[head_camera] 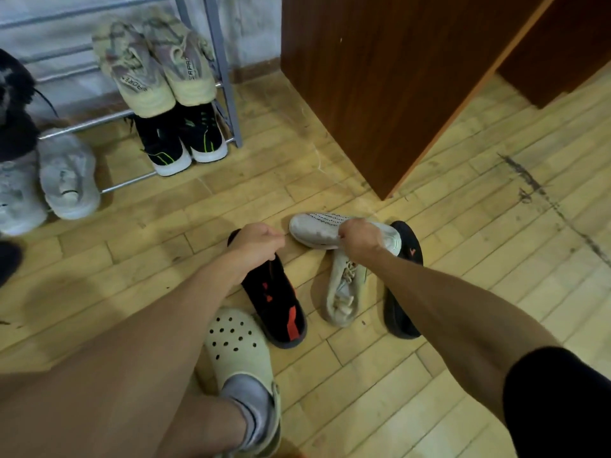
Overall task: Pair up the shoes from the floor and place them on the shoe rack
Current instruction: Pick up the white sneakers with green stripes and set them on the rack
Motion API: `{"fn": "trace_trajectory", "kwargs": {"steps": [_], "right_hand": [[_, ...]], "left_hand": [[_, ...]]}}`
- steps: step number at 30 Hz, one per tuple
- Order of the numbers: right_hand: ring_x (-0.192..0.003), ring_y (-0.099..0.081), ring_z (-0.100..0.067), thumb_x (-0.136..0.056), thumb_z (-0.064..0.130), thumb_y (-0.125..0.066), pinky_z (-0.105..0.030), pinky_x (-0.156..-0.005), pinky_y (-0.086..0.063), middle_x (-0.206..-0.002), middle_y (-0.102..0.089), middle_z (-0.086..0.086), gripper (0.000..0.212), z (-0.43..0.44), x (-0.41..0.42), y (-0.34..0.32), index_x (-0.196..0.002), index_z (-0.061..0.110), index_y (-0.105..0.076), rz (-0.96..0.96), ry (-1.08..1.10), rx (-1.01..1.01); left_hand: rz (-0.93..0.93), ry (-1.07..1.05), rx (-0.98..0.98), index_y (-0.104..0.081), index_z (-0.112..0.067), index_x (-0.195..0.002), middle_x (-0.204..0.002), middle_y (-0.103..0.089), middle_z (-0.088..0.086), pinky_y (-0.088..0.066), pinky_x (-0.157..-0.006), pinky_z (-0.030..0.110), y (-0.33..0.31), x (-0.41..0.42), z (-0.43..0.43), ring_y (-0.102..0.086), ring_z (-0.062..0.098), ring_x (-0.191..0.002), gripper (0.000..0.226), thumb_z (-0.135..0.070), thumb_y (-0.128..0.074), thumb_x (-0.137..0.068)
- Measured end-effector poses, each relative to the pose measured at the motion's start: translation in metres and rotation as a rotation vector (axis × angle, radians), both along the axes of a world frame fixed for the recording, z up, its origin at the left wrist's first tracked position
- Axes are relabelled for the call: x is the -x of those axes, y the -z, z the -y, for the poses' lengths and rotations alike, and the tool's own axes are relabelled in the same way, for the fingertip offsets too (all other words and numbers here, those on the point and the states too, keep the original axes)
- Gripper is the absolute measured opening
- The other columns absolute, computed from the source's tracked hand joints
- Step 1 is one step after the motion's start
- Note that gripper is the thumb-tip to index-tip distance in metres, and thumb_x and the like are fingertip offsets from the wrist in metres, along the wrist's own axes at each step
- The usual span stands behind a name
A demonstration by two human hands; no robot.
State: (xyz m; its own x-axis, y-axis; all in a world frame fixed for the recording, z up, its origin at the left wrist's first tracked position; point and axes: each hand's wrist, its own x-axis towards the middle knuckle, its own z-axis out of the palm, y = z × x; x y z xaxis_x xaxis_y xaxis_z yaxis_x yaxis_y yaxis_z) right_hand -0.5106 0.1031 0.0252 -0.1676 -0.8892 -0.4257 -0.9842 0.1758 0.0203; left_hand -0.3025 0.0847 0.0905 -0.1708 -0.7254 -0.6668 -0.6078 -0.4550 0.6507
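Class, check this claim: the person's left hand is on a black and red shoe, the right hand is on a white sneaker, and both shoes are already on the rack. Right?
Not quite. In the head view, the left hand is on the black and red shoe and the right hand on the white sneaker, but both are on the floor, not the rack.

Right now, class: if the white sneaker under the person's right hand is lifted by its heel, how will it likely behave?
The white sneaker looks knitted and soft, so its upper probably sags under the right hand. It seems light for its size, likely an easy one-handed lift. Its flat sole suggests it won't roll, though it may tip toe-down.
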Motion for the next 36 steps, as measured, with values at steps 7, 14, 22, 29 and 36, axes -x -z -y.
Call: {"fn": "trace_trajectory", "kwargs": {"steps": [7,14,22,29,36], "right_hand": [[-0.117,-0.057,-0.025,-0.083,0.039,-0.063,-0.036,-0.098,-0.046,-0.122,-0.064,-0.005,0.040,0.022,-0.010,0.005,-0.118,0.020,-0.065,0.320,0.042,-0.127],[-0.106,-0.064,-0.033,-0.093,0.009,-0.048,-0.043,-0.093,-0.052,-0.124,-0.062,-0.023,0.045,-0.009,-0.007,0.018,-0.134,-0.010,-0.048,0.324,0.279,-0.431],[-0.097,-0.062,-0.027,-0.077,0.005,-0.074,-0.042,-0.088,-0.057,-0.118,-0.066,-0.019,0.042,0.030,-0.010,-0.050,-0.117,-0.005,-0.064,0.413,0.347,-0.264],[-0.088,-0.059,-0.021,-0.075,0.013,-0.075,-0.024,-0.054,-0.045,-0.102,-0.060,-0.003,0.046,0.086,-0.066,-0.176,-0.119,0.014,-0.060,0.736,0.337,0.098],[-0.104,-0.063,-0.029,-0.076,0.003,-0.075,-0.043,-0.075,-0.059,-0.114,-0.063,-0.006,0.042,0.122,-0.159,-0.289,-0.113,0.012,-0.058,1.135,0.285,0.318]], "left_hand": [[0.047,-0.039,-0.067,-0.063,-0.014,-0.091,-0.095,-0.066,0.008,-0.051,-0.091,0.038,0.023,-0.008,-0.019,-0.065,0.023,-0.090,0.012,-0.013,-0.051,-0.089],[0.003,-0.136,-0.098,-0.061,-0.015,-0.084,-0.090,-0.062,0.006,-0.050,-0.082,0.034,0.029,-0.018,-0.015,-0.061,0.020,-0.083,0.013,-0.012,-0.050,-0.089],[-0.021,-0.142,0.003,-0.060,-0.017,-0.081,-0.086,-0.062,0.003,-0.047,-0.079,0.029,-0.014,-0.028,0.007,-0.060,0.019,-0.083,0.010,-0.015,-0.053,-0.088],[-0.019,-0.233,0.197,-0.054,-0.006,-0.078,-0.077,-0.055,0.011,-0.040,-0.057,0.026,-0.121,-0.058,0.071,-0.053,0.020,-0.064,0.013,-0.010,-0.049,-0.088],[-0.280,-0.613,0.399,-0.051,-0.003,-0.118,-0.106,-0.063,0.017,-0.053,-0.081,0.039,-0.244,-0.112,0.095,-0.062,0.031,-0.091,0.034,-0.018,-0.057,-0.088]]}}
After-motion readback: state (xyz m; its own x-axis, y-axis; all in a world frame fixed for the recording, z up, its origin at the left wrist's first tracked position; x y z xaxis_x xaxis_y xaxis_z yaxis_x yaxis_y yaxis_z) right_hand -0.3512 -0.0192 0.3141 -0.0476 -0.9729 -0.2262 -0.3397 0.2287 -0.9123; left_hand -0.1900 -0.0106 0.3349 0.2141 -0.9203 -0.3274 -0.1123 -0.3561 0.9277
